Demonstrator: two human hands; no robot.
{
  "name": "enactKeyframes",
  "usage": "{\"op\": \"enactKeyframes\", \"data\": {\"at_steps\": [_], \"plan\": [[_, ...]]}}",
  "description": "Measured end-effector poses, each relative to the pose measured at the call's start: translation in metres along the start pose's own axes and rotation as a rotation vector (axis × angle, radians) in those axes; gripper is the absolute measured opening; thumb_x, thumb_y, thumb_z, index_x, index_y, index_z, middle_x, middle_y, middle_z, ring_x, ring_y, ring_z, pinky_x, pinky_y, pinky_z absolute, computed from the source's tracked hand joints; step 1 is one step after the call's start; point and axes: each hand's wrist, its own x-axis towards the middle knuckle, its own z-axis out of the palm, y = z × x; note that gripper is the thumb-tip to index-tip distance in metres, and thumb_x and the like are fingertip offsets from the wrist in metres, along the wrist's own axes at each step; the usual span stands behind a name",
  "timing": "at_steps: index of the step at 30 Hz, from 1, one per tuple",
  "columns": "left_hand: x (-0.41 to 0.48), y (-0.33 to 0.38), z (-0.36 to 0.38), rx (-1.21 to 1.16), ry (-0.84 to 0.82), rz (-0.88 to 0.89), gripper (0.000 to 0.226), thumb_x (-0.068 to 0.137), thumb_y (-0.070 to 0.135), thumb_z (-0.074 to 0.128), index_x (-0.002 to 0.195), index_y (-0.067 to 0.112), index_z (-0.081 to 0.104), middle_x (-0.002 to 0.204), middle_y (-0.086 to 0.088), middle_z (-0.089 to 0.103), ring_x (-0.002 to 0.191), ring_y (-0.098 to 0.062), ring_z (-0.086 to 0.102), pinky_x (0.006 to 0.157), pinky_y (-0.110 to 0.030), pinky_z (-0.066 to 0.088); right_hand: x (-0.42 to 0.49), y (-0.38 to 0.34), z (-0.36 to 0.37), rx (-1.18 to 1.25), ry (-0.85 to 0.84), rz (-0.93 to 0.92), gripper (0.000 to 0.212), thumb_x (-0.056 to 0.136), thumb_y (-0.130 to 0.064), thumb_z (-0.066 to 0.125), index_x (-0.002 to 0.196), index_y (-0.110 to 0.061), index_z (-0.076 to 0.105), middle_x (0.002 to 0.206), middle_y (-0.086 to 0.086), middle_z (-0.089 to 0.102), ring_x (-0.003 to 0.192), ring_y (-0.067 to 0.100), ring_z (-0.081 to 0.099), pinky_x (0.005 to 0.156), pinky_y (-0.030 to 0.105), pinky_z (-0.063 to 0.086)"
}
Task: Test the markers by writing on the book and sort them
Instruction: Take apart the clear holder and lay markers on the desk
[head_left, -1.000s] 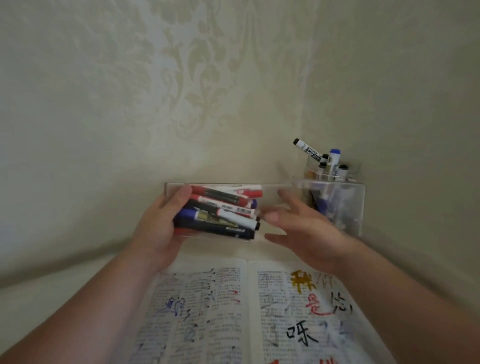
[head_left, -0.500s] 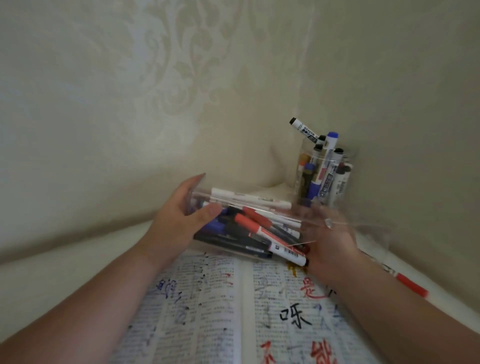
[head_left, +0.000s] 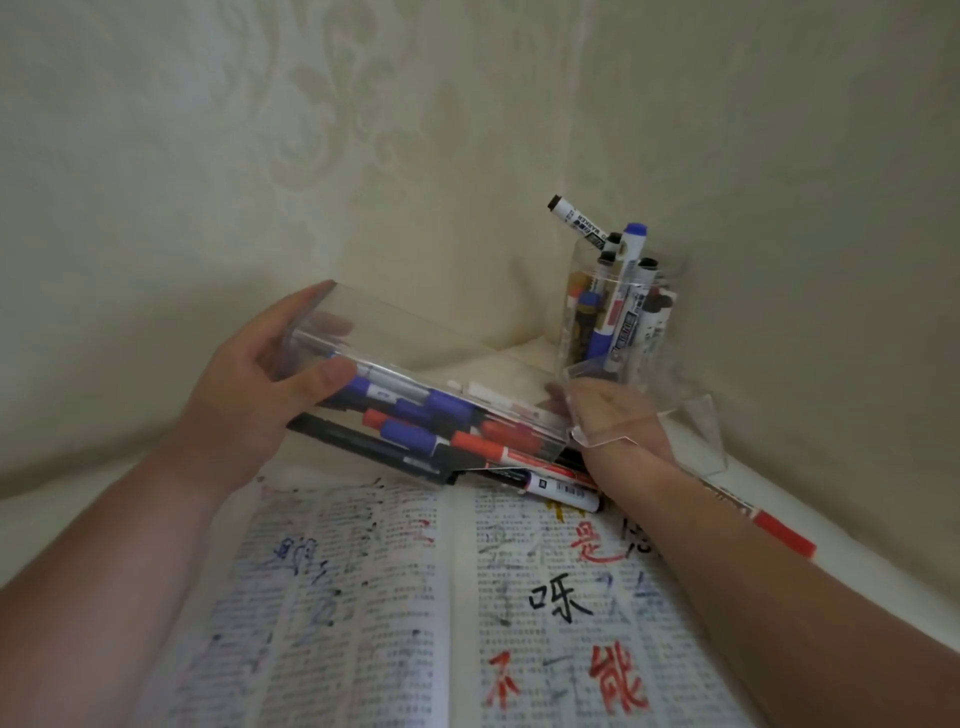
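Markers, red, blue and black, lay heaped in a clear box that the person held over the far edge of the book. A second before, the box had been level and higher above that edge, with only the left hand on it and the right hand reaching in with its fingers spread. Now both hands had it, and it was tipped steeply, its right end down near the book's far edge. The markers had slid toward that low end, and a black-and-white marker stuck out onto the top of the book's right page.

The left hand grasped the raised left end, thumb pressed on the near wall and fingers wrapped behind. The right hand gripped the low end. It was seen partly through the plastic, so how its fingers lay could not be told exactly.

Beyond the book's far right corner stood an upright holder with more markers in it. A red marker lay just off the book's right edge.

The tilt suggested the person was pouring the box out beside the open pages, probably to bring the untested pile within reach. Testing of this batch had not yet begun.
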Motion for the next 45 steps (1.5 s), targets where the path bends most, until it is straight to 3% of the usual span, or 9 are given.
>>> {"op": "enactKeyframes", "data": {"at_steps": [3,7,10,12,18,30,38,42,45], "plan": [[0.001,0.004,-0.002,-0.002,0.014,0.027,0.086,0.057,0.065,0.086,0.132,0.032,0.059,0.115,0.005,0.071,0.106,-0.014,0.064,0.096,-0.026,0.052,-0.017,-0.003,-0.009,-0.105,-0.054,-0.158,0.024,0.103,-0.026,0.056,0.086,-0.031,0.071,0.082,-0.025,0.064,0.079,-0.01,0.055,0.061,-0.003,0.038],[0.002,0.012,-0.01,0.009,0.03,0.055,0.077,0.058,0.068,0.085,0.126,0.041,0.064,0.118,0.002,0.071,0.111,-0.018,0.065,0.102,-0.037,0.049,-0.029,-0.005,-0.016,-0.291,-0.188,-0.263,0.024,0.104,-0.043,0.046,0.096,-0.045,0.068,0.105,-0.025,0.065,0.103,-0.001,0.058,0.085,0.013,0.042],[0.004,0.014,-0.014,-0.048,0.055,0.014,0.073,0.053,0.07,0.086,0.118,0.042,0.069,0.115,0.001,0.073,0.108,-0.021,0.065,0.102,-0.044,0.046,-0.034,-0.007,-0.021,-0.475,-0.33,-0.344,0.058,0.082,-0.085,0.042,0.121,-0.048,0.064,0.121,-0.02,0.066,0.116,0.005,0.06,0.103,0.036,0.047],[0.003,0.009,-0.015,-0.102,0.058,-0.046,0.073,0.049,0.069,0.088,0.114,0.039,0.072,0.111,-0.001,0.073,0.102,-0.021,0.066,0.099,-0.046,0.045,-0.038,-0.013,-0.023,-0.583,-0.418,-0.381,0.065,0.072,-0.093,0.045,0.122,-0.054,0.058,0.116,-0.025,0.064,0.109,-0.004,0.06,0.099,0.035,0.05],[0.002,0.005,-0.018,-0.146,0.063,-0.104,0.068,0.055,0.063,0.089,0.114,0.035,0.072,0.108,-0.003,0.072,0.097,-0.017,0.069,0.1,-0.052,0.048,-0.042,-0.022,-0.02,-0.812,-0.536,-0.391,0.107,0.05,-0.088,0.075,0.142,-0.053,0.032,0.123,-0.03,0.056,0.112,-0.002,0.057,0.1,0.026,0.048],[0.003,0.004,-0.04,-0.312,0.123,-0.135,0.061,0.046,0.054,0.095,0.096,0.026,0.073,0.094,0.001,0.068,0.086,-0.017,0.066,0.092,-0.06,0.052,-0.038,-0.02,-0.016,-0.958,-0.389,-0.482,0.058,0.073,-0.077,0.065,0.118,-0.046,0.046,0.105,-0.016,0.058,0.092,0.005,0.058,0.082,0.031,0.052],[0.003,-0.006,-0.043,-0.357,0.164,-0.158,0.067,0.048,0.06,0.092,0.094,0.021,0.061,0.091,0.003,0.07,0.083,-0.016,0.065,0.073,-0.035,0.054,-0.032,-0.022,-0.025,-1.004,-0.395,-0.462,0.044,0.077,-0.052,0.076,0.109,-0.036,0.05,0.092,-0.012,0.058,0.078,0.002,0.056,0.064,0.022,0.046],[0.002,-0.006,-0.041,-0.382,0.166,-0.158,0.063,0.049,0.064,0.09,0.092,0.027,0.063,0.092,0.004,0.069,0.083,-0.014,0.065,0.072,-0.032,0.051,-0.031,-0.021,-0.023,-0.984,-0.394,-0.466,0.052,0.08,-0.05,0.074,0.123,-0.04,0.048,0.105,-0.01,0.061,0.088,0.011,0.06,0.078,0.031,0.052],[0.0,-0.008,-0.039,-0.383,0.174,-0.175,0.067,0.047,0.067,0.089,0.094,0.027,0.061,0.095,0.004,0.068,0.086,-0.014,0.066,0.075,-0.031,0.052,-0.032,-0.019,-0.024,-0.974,-0.41,-0.467,0.081,0.079,-0.057,0.076,0.146,-0.046,0.032,0.125,-0.018,0.051,0.11,0.01,0.054,0.095,0.027,0.045]]}}
